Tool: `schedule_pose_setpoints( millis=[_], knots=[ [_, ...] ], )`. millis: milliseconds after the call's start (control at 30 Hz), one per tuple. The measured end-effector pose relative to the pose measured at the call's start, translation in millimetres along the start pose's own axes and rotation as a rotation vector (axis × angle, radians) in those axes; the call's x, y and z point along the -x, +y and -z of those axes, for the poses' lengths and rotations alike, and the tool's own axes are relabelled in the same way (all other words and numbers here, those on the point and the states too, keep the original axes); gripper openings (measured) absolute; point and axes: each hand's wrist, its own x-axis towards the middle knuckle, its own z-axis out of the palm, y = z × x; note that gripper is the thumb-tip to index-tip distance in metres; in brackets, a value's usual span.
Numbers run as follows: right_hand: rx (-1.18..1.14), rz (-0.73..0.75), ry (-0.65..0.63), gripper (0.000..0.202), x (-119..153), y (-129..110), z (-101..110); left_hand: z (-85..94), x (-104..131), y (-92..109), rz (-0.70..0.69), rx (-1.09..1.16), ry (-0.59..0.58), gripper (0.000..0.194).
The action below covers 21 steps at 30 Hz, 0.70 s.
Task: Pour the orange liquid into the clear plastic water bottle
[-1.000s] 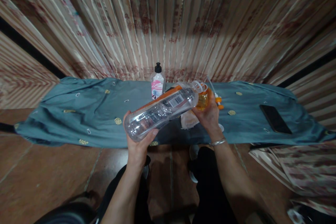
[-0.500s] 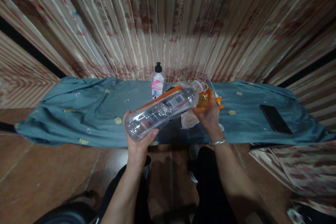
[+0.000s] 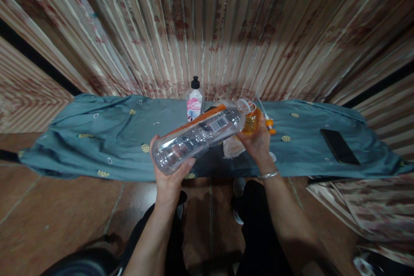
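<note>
My left hand (image 3: 170,177) is wrapped round the base of a large clear plastic bottle (image 3: 197,138), which has an orange-edged label with a barcode. The bottle lies tilted, its neck up and to the right. My right hand (image 3: 257,140) is closed round a smaller orange container (image 3: 249,123), at whose top the large bottle's mouth rests or hovers; I cannot tell if they touch. Just right of that hand lies an orange and white pump top (image 3: 270,126) with a thin tube. A crumpled pale cloth or wipe (image 3: 233,147) lies below the bottle's neck.
Behind the large bottle stands a clear bottle with a pink label and black cap (image 3: 194,101). A black phone (image 3: 339,146) lies at the right on the green cloth-covered table (image 3: 113,138). A striped curtain (image 3: 207,30) hangs behind the table.
The large bottle's base has shifted very slightly to the left with my left hand. My right hand and the orange container hold nearly the same place.
</note>
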Motion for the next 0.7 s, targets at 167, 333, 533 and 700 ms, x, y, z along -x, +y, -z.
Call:
schedule_pose_setpoints(
  millis=[167, 333, 533, 700],
  knots=[
    [-0.022, -0.007, -0.008, 0.082, -0.3, -1.6, 1.2, -0.8, -0.9, 0.6, -0.010, 0.013, -0.006, 0.115],
    [-0.024, -0.024, -0.013, 0.082, -1.2, -3.7, 2.2, -0.9, 0.0, 1.2, 0.002, 0.012, 0.000, 0.118],
    [-0.025, -0.055, -0.030, 0.083, -1.6, -5.1, 2.9, -1.3, 0.2, 1.1, 0.006, 0.017, -0.004, 0.117],
    [-0.005, -0.036, -0.009, 0.081, -2.1, -5.7, 3.1, -1.0, 0.3, 1.1, 0.015, 0.024, -0.007, 0.117]
  ],
)
